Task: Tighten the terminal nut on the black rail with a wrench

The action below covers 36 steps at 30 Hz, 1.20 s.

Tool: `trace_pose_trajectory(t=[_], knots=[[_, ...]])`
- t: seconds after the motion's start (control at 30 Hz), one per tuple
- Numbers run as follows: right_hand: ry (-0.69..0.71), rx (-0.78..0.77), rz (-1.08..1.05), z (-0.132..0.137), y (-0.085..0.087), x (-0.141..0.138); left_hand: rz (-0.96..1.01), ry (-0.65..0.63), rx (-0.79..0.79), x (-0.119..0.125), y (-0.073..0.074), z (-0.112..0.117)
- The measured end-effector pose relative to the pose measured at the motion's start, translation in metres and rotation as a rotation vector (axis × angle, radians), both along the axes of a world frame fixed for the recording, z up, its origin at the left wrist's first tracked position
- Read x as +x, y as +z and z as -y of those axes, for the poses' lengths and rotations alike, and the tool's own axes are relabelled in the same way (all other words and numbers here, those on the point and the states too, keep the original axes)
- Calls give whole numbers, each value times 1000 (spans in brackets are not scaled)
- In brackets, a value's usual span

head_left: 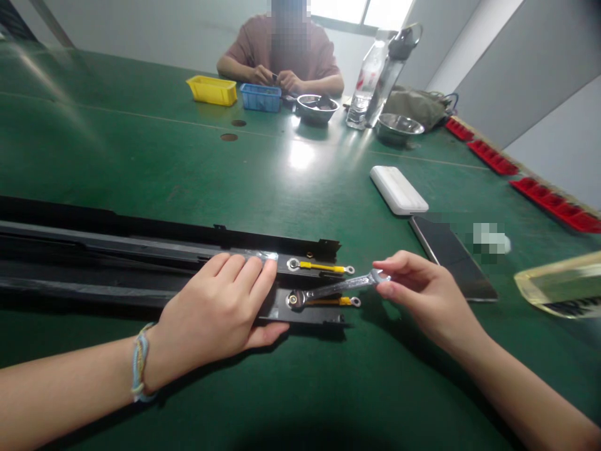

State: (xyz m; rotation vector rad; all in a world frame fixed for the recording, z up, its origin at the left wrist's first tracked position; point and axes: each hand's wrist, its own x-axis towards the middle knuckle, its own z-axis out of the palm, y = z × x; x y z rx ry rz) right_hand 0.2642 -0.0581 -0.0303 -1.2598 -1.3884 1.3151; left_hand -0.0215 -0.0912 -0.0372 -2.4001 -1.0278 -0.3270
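Two long black metal channels [154,238] lie side by side, running off to the left. My left hand [220,300] grips across the nearer channel by its right end, fingers over the top and thumb along the near side. Between the thumb and fingers of my right hand [417,288] is one end of a silver wrench [338,287]. The wrench's other end sits around a nut [293,300] on the nearer channel. A yellow ground wire [323,267] with ring terminals is fastened to the farther channel; a similar wire [328,302] lies partly under the wrench.
A white power bank [399,190] and a dark phone [453,257] lie right of the channels. Farther back stand a yellow bin [213,92], a blue bin [261,98], metal bowls [317,113] and bottles [369,88]. A co-worker [282,56] sits opposite. Red trays [554,200] line the right edge.
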Motion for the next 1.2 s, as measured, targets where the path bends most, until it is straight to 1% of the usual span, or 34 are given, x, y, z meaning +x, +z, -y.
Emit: trace_pose_trajectory(t=[0.1,0.2,0.4,0.53,0.73,0.93,1.2], knots=[[31,-26,-45,-1,-4,1,5,-4,6,-2,-1,-1],[101,-26,-96,0,-4,1,8,-7,10,-4,-2,0],[286,17,-176,11,4,-6,7,-7,7,-5,-3,-1],[343,18,-194,17,6,-10,10,-11,4,-5,-4,-4],[305,46,-153,15,3,-4,9,-3,5,-2,-6,-4],[272,78,-138,11,1,0,6,3,8,-2,-4,-2],[142,39,-78,0,-6,3,20,-6,11,-2,-2,0]])
